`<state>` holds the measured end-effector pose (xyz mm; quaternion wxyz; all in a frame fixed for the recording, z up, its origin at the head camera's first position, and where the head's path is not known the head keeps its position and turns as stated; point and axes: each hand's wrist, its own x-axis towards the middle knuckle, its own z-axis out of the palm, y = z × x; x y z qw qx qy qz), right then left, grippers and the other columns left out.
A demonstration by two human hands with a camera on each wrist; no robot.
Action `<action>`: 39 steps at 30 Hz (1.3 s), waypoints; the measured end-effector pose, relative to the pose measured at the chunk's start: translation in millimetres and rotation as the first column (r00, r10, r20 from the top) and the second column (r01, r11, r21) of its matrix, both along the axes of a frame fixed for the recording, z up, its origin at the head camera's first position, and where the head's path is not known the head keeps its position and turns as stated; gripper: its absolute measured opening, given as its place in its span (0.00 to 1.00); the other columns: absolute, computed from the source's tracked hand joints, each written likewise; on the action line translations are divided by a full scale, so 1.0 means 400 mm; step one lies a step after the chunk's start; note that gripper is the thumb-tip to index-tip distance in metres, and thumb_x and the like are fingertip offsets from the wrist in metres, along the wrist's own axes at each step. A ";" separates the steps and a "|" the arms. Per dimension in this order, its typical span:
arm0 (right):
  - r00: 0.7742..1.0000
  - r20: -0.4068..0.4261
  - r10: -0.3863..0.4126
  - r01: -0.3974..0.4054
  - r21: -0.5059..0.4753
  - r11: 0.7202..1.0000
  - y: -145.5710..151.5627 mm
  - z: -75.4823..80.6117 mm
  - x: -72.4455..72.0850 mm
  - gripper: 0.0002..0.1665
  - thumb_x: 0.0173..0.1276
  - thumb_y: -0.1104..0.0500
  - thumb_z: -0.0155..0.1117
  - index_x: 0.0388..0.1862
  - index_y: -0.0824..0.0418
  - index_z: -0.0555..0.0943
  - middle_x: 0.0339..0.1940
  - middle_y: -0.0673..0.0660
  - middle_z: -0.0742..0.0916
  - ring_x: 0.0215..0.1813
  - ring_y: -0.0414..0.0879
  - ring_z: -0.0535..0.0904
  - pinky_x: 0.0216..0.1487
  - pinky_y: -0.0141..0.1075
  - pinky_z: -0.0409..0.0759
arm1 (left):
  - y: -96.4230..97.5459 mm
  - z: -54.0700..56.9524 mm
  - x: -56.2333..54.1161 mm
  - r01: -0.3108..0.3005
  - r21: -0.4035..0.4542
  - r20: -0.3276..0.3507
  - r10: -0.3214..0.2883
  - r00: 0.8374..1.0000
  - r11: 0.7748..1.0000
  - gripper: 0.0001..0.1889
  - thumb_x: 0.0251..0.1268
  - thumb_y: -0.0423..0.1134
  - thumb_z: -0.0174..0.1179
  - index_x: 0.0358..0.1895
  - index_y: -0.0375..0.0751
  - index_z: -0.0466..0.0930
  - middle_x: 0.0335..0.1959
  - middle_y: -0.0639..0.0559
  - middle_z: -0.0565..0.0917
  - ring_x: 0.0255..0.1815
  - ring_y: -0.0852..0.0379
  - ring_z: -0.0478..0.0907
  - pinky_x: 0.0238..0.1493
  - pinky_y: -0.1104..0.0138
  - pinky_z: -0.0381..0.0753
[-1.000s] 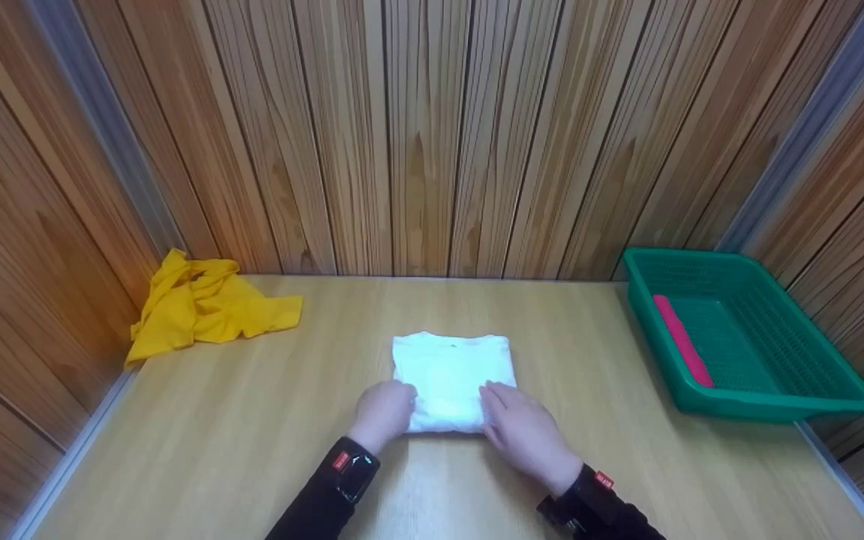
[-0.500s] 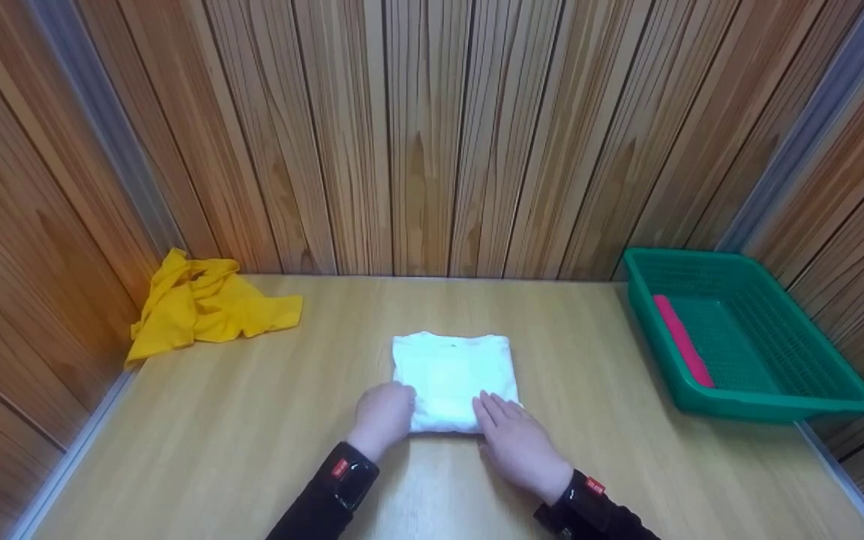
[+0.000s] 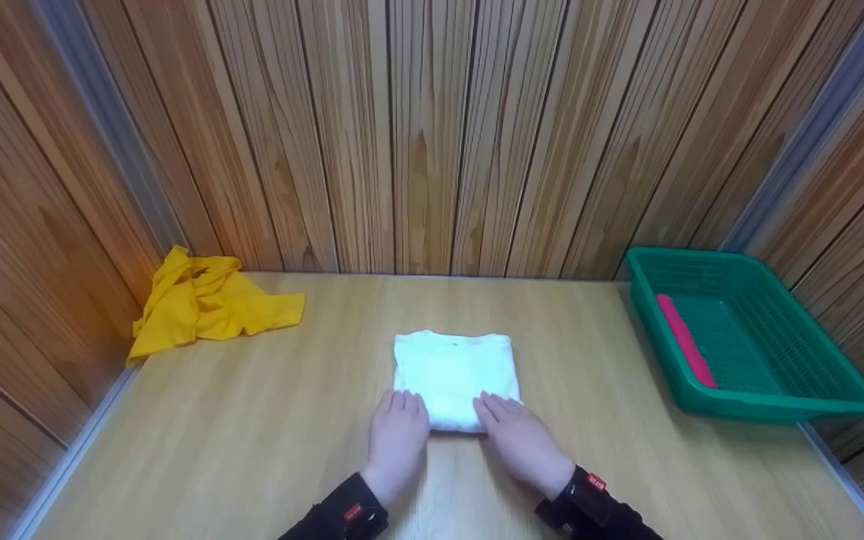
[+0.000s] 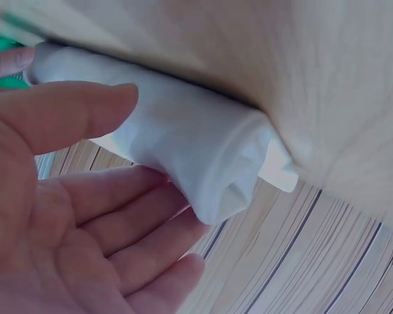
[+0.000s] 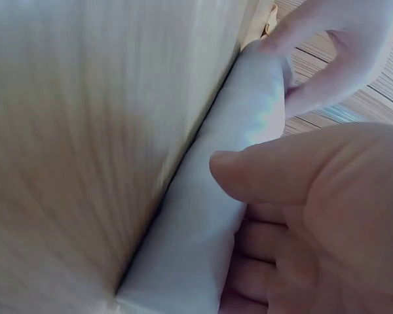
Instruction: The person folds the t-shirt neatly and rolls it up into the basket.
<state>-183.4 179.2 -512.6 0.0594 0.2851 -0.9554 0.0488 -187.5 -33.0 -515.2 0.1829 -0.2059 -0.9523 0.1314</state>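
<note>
A white folded cloth garment (image 3: pixel 454 375), looking like a shirt with a neckline at its far edge, lies flat on the table in front of me. On its near left corner rests my left hand (image 3: pixel 398 435), fingers straight. My right hand (image 3: pixel 526 442) lies on the near right corner, its fingers extended over the fabric. In the left wrist view the folded garment (image 4: pixel 164 111) shows its thick rolled edge beside the thumb, with the fingers on its top. The right wrist view has the garment's near edge (image 5: pixel 203 183) running past the right thumb.
A crumpled yellow cloth (image 3: pixel 211 307) lies at the back left against the wall. At the right stands a green basket (image 3: pixel 777 409) with a pink folded item (image 3: pixel 687 341) along its left side. Wood-panelled walls (image 3: pixel 424 150) enclose the table (image 3: pixel 252 435).
My left hand has turned from gripping the garment's left edge to lying straight-fingered on its near corner. The right hand has shifted slightly left and flattened onto the garment.
</note>
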 end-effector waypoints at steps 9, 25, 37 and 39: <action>1.000 -0.014 0.014 -0.015 -0.052 0.999 0.002 0.001 -0.011 0.28 0.65 0.71 0.59 0.65 0.72 0.73 0.63 0.70 0.78 0.64 0.61 0.75 0.64 0.53 0.70 | 0.008 -0.008 -0.011 0.003 0.063 -0.081 0.002 0.997 0.998 0.04 0.57 0.35 0.63 0.26 0.42 0.80 0.19 0.53 0.76 0.23 0.57 0.74 0.33 0.66 0.72; 0.985 -0.155 0.068 -0.082 -0.083 0.993 0.005 -0.004 -0.045 0.13 0.60 0.68 0.68 0.45 0.63 0.84 0.31 0.54 0.79 0.30 0.46 0.76 0.28 0.36 0.76 | -0.006 0.011 -0.020 0.027 0.064 0.041 -0.029 0.999 0.998 0.11 0.52 0.32 0.66 0.18 0.45 0.75 0.14 0.56 0.72 0.17 0.60 0.70 0.22 0.67 0.70; 0.989 0.040 0.144 -0.140 -0.097 0.985 0.039 0.028 -0.033 0.14 0.58 0.66 0.71 0.45 0.62 0.85 0.36 0.54 0.84 0.39 0.50 0.81 0.41 0.42 0.80 | -0.039 0.039 -0.001 0.037 0.222 0.276 -0.099 0.956 0.974 0.07 0.45 0.28 0.66 0.25 0.42 0.78 0.19 0.51 0.75 0.21 0.53 0.73 0.28 0.60 0.74; 0.984 0.082 0.160 -0.147 -0.141 0.979 0.047 0.031 -0.036 0.14 0.61 0.67 0.68 0.47 0.64 0.84 0.38 0.57 0.86 0.43 0.53 0.82 0.45 0.45 0.80 | -0.044 0.045 -0.004 0.018 0.260 0.334 -0.107 0.936 0.965 0.07 0.46 0.28 0.66 0.27 0.41 0.78 0.20 0.51 0.75 0.21 0.52 0.73 0.29 0.60 0.74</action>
